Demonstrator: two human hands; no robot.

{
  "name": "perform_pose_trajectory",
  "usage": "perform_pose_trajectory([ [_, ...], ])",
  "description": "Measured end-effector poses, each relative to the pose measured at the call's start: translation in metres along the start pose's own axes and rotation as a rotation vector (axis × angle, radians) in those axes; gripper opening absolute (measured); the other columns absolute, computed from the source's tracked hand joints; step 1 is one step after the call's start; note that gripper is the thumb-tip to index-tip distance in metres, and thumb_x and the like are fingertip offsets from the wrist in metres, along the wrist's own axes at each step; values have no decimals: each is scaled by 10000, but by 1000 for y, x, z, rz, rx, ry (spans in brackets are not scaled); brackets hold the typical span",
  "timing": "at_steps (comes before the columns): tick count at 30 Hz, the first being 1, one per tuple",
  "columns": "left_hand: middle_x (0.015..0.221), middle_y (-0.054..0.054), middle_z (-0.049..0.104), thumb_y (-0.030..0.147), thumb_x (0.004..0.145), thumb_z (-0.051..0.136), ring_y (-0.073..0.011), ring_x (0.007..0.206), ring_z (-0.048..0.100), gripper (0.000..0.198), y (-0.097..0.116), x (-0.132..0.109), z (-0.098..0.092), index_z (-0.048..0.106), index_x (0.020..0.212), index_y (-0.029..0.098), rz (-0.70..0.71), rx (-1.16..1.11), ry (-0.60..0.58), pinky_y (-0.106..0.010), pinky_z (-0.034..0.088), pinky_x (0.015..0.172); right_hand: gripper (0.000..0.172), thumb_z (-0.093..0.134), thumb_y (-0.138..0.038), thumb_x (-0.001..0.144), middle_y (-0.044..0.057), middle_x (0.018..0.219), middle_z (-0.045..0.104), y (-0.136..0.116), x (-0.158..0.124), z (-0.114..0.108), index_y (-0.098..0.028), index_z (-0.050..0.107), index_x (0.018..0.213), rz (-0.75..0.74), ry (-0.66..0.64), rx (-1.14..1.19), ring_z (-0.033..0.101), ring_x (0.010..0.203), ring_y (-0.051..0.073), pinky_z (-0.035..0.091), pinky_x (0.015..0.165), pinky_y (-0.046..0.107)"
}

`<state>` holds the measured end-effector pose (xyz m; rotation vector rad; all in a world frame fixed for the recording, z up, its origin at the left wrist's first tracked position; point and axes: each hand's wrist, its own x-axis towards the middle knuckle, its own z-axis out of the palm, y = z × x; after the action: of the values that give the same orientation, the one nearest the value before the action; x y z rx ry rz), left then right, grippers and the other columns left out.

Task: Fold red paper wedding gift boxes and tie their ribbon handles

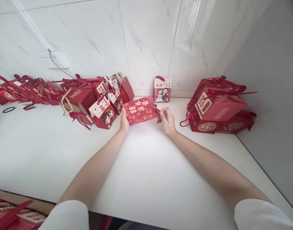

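A red gift bag (139,112) with gold Chinese characters and a floral pattern is held up sideways above the white table. My left hand (124,121) grips its left end, the thumb on the near face and the other fingers hidden behind. My right hand (167,119) pinches the dark red ribbon handle (156,109) at the right end. Just left of the bag stand small red boxes (105,114) printed with cartoon couples. Behind it, a small cartoon-couple box (162,90) with a ribbon handle stands upright against the wall.
Stacked red gift boxes (219,107) with ribbons stand at the right, by a grey panel. Larger red boxes (79,100) and a row of red bags (33,90) line the left. A black ring (8,110) lies on the table (141,172). More red boxes (24,217) sit below its front-left edge.
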<state>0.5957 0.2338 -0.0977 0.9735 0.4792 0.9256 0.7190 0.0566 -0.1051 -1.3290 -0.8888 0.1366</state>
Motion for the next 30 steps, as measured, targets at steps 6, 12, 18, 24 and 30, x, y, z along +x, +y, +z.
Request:
perform_pose_trajectory([
  [6, 1203, -83, 694, 613, 890, 503, -244, 1185, 623, 479, 0, 0, 0, 669, 1113, 223, -20, -26, -24, -361, 510, 1019, 281, 514, -490, 921, -49, 590, 533, -1, 0, -2, -238, 466, 806, -27, -40, -42, 564, 507, 133, 481, 538, 265],
  [12, 1261, -71, 668, 640, 897, 461, -222, 1205, 611, 513, 1, 3, -2, 652, 1155, 240, 11, -71, 59, -343, 507, 1023, 262, 460, -499, 925, -69, 645, 533, 5, 5, -1, -247, 477, 995, 80, 137, 110, 549, 460, 103, 423, 437, 218],
  [18, 1368, -74, 598, 559, 947, 397, -200, 1214, 604, 496, 18, -4, 3, 600, 1239, 211, -119, -148, 211, -326, 527, 990, 270, 532, -480, 843, -69, 649, 558, 18, 11, -6, -220, 499, 909, 265, 223, 124, 524, 402, 77, 364, 370, 184],
  [24, 1275, -89, 651, 565, 935, 401, -277, 1196, 614, 515, 78, -16, 39, 628, 1186, 176, -79, -194, 12, -399, 570, 929, 205, 589, -397, 797, -49, 592, 575, 20, 3, -14, -202, 573, 856, 317, 149, 149, 532, 401, 92, 383, 375, 192],
  [30, 1147, -108, 645, 605, 905, 26, -355, 1110, 623, 882, 214, -12, 60, 654, 1054, 5, 207, 58, -84, -392, 541, 722, 177, 617, -361, 745, -41, 563, 579, 26, -1, -21, -203, 589, 820, 375, 170, 183, 524, 386, 104, 373, 359, 202],
])
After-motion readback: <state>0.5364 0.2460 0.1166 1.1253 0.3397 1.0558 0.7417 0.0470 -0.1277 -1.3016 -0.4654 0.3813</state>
